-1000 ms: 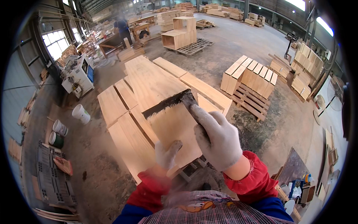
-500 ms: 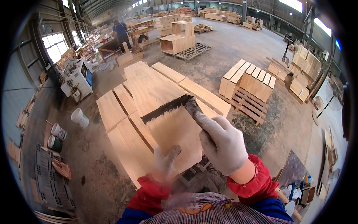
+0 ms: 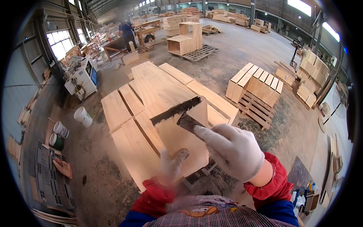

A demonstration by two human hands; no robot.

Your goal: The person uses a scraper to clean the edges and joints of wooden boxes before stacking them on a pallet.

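Note:
My right hand [image 3: 235,151], in a white glove, is closed around a scraper [image 3: 188,123] with a dark, stained blade. The blade sits over the pale flat board [image 3: 170,137] in front of me, below a dark strip [image 3: 176,109] with a ragged edge along the board's far side. Near the board's lower edge, my gloved left hand [image 3: 172,165] grips it, the dirty-tipped thumb on top and the other fingers hidden. Beyond and to the left lie several wooden panels [image 3: 162,85], side by side with narrow gaps.
Slatted wooden boxes [image 3: 261,85] stand on a pallet [image 3: 254,109] to the right. Buckets [image 3: 82,117] and a dark plastic pallet [image 3: 51,178] are on the left floor. A white machine [image 3: 82,81] stands behind them. Farther back, a person [image 3: 126,34] is beside workbenches.
My right hand has drawn the scraper from the board's far right corner back toward the middle, and the hand sits lower and farther right. My left hand keeps its grip. The view has shifted slightly.

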